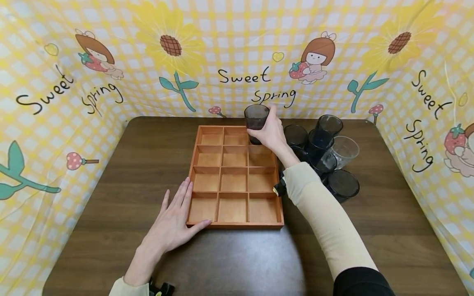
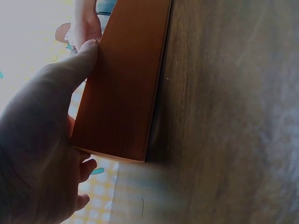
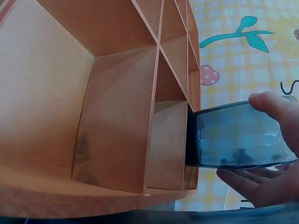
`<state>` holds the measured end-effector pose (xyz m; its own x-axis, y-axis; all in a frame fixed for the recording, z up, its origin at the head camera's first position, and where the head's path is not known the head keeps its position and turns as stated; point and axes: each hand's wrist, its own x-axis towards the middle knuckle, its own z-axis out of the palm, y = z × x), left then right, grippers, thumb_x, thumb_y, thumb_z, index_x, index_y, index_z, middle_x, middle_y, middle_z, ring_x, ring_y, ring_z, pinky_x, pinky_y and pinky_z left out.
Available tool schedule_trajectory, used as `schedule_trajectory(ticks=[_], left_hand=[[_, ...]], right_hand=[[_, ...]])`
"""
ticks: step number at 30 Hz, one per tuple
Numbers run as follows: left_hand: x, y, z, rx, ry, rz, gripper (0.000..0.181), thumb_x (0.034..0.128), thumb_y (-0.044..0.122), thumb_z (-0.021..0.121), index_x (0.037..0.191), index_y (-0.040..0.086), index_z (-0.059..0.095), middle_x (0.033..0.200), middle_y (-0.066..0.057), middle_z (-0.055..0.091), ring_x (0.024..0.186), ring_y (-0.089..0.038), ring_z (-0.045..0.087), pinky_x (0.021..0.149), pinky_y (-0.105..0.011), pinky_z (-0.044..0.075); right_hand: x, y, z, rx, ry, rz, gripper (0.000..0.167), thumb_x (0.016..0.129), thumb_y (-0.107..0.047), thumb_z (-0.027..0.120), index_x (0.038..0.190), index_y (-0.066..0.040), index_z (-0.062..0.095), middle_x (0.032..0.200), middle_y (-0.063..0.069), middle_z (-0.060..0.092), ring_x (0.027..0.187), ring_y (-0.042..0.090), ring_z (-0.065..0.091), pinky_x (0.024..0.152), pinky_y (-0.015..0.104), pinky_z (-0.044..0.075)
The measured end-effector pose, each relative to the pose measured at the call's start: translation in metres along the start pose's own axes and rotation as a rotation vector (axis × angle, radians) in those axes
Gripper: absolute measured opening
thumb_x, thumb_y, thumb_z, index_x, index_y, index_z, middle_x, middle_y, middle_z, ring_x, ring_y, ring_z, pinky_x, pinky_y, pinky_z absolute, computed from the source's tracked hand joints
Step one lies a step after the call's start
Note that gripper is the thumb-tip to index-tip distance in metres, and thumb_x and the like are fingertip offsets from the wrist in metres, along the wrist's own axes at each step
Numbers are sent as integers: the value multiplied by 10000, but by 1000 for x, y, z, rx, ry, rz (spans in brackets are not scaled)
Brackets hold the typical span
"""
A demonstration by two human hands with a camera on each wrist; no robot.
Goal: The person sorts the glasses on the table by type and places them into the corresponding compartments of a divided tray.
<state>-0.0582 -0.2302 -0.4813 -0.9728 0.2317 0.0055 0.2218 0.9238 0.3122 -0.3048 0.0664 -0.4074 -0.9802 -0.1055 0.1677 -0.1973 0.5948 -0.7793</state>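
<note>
A wooden tray [image 1: 235, 225] divided into square compartments lies on the table. The right hand [image 1: 272, 133] grips a dark, see-through cup [image 1: 256, 117] at the tray's far right corner compartment. In the right wrist view the thumb and fingers of the right hand [image 3: 275, 140] are round the cup [image 3: 238, 135], whose base is at the compartment walls. The left hand [image 1: 172, 222] rests along the tray's left side, fingers extended, thumb on the near edge. The left wrist view shows the left hand [image 2: 42, 112] touching the tray's outer wall [image 2: 121, 88].
Several dark cups [image 1: 342, 185] and a clear cup [image 1: 346, 150] stand close together right of the tray, beside the right forearm; some look stacked. A checked yellow cloth [image 1: 237, 53] with printed figures hangs behind and along both sides of the brown table [image 1: 148, 156].
</note>
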Motion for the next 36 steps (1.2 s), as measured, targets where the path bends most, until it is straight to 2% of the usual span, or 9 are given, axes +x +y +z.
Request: schedule_trajectory(ticks=[10,14,19,27,32,36], left_hand=[[1,1,1,-18,0,1,1213,977,740,672,1769,33,85,1874,-137,76,1737,-347,167,1374,-698,123],[0,1,0,-17,-1,-2,1214,976,742,674,1767,26,95,1873,-139,80,1737,-340,169,1381,-678,136],[-1,1,-1,-19,-4,-6,1209,982,738,668,1768,28,84,1874,-139,70,1737,-345,165,1381,-673,138],[0,2,0,-24,-6,-6,1210,982,735,670,1771,38,72,1876,-132,64,1740,-336,157,1382,-678,136],[0,1,1,-26,-8,-10,1210,981,737,670,1769,32,81,1876,-131,60,1740,-338,152,1385,-672,124],[0,1,1,-27,-7,-12,1211,981,735,672,1769,30,81,1877,-130,55,1741,-338,148,1385,-673,121]], right_hand=[[10,12,7,-94,-56,75,1085,895,-309,912,1670,-83,187,1558,285,557,1362,479,631,1118,605,551],[16,17,12,-130,-67,58,1045,900,-315,905,1669,-107,229,1563,254,571,1356,452,644,1098,599,562],[6,3,6,-188,-90,29,1007,905,-292,913,1660,-70,285,1555,279,562,1358,492,628,1108,614,554],[4,4,3,-290,-113,43,900,904,-306,921,1541,-18,355,1474,273,579,1267,499,662,1042,594,581],[4,5,3,-287,-117,42,938,915,-302,916,1585,-3,332,1504,292,564,1302,501,652,1062,595,577],[4,5,4,-297,-111,35,963,930,-304,905,1620,9,312,1550,295,523,1397,481,593,1138,581,546]])
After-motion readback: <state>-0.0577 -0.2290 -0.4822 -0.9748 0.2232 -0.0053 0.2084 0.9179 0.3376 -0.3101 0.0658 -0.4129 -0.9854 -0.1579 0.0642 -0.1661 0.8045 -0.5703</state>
